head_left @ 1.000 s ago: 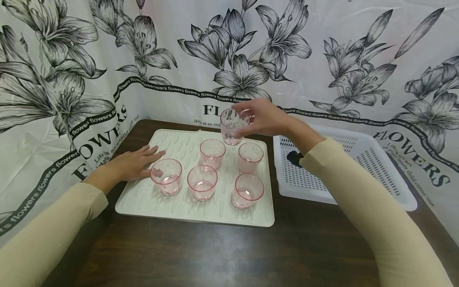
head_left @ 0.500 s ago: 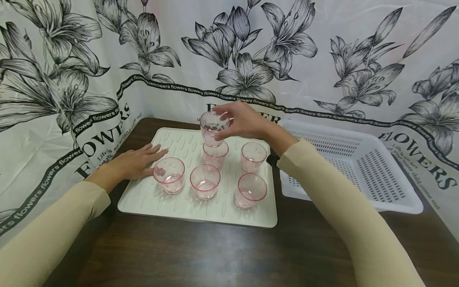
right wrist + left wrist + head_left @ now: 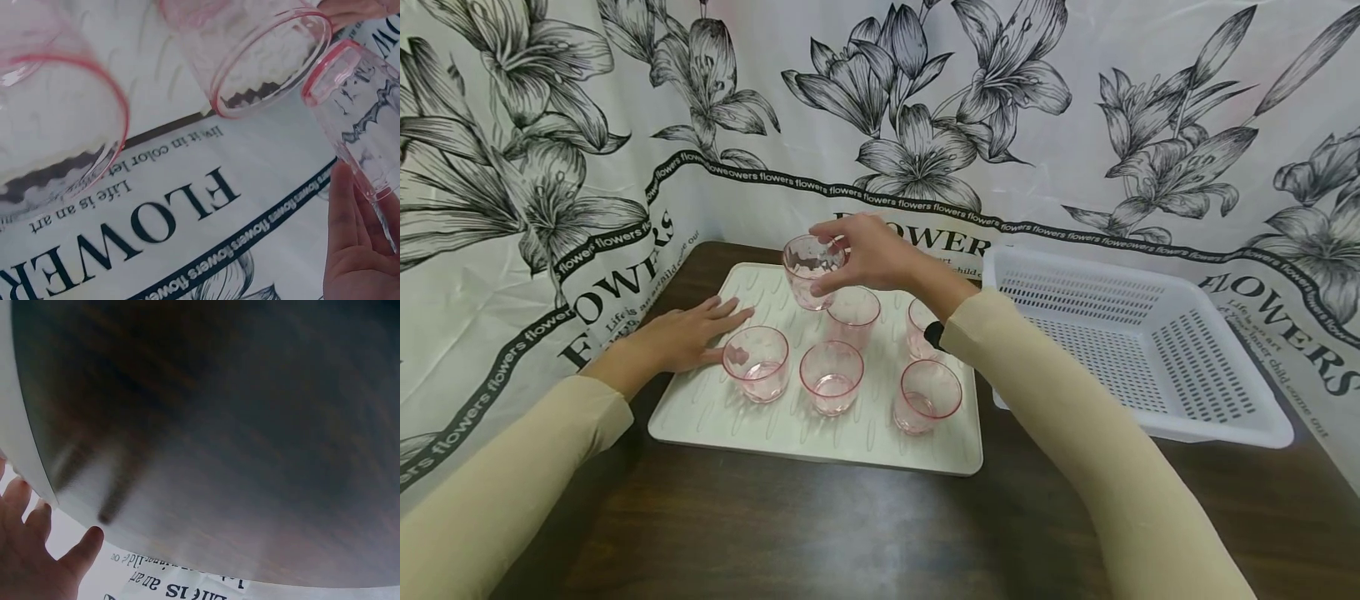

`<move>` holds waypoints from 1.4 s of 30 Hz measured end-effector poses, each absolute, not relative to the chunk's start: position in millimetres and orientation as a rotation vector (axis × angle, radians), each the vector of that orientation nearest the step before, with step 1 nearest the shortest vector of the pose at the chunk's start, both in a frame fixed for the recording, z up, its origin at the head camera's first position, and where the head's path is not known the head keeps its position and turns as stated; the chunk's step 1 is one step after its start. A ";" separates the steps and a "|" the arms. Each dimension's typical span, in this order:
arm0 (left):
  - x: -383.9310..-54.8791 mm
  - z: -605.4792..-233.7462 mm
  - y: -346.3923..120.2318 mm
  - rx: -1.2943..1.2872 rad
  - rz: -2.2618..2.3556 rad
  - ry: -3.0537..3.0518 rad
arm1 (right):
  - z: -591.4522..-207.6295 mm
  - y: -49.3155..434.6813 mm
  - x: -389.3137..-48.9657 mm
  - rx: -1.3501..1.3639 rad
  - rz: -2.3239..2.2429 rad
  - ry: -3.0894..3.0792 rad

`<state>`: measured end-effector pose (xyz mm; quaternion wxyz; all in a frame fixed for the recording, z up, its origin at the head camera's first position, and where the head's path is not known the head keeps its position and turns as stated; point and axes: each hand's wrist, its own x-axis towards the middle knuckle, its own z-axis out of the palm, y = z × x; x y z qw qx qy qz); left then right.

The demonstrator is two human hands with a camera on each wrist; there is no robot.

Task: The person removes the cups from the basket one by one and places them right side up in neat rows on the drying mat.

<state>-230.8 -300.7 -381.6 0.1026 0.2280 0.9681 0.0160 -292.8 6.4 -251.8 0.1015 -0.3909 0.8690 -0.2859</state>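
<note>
My right hand [image 3: 876, 257] grips a clear pink-rimmed glass [image 3: 803, 283], thumb and fingers on its sides, over the back of a cream ribbed drying tray [image 3: 722, 433]. In the right wrist view the held glass [image 3: 359, 119] tilts beside another upturned rim. Fingers spread, my left hand [image 3: 688, 335] rests on the tray's left edge, beside a pink glass [image 3: 758, 367]. More pink glasses stand on the tray: one at front middle [image 3: 831, 379], one behind it [image 3: 853, 321], one at front right [image 3: 927, 396]. My right sleeve partly hides a back-right glass [image 3: 919, 329].
A white perforated plastic basket [image 3: 1150, 350] stands right of the tray, under my right forearm. The dark wooden table [image 3: 790, 533] stretches in front. A white flower-printed cloth [image 3: 917, 75] hangs behind and at the sides.
My right hand has carried the glass leftward across the back of the tray, from behind the right-hand glasses to left of the back-middle glass. The left hand has stayed at the tray's edge.
</note>
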 end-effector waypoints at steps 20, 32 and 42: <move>-230.3 -374.7 -290.9 0.656 0.032 2.849 | -268.4 -22.0 -288.5 -1.285 -0.712 2.562; -227.5 -377.4 -290.0 0.667 0.039 2.854 | -287.5 -37.7 -288.9 -1.215 -0.584 2.527; -230.9 -378.8 -285.8 0.678 0.046 2.857 | -298.2 -41.7 -287.3 -1.193 -0.494 2.512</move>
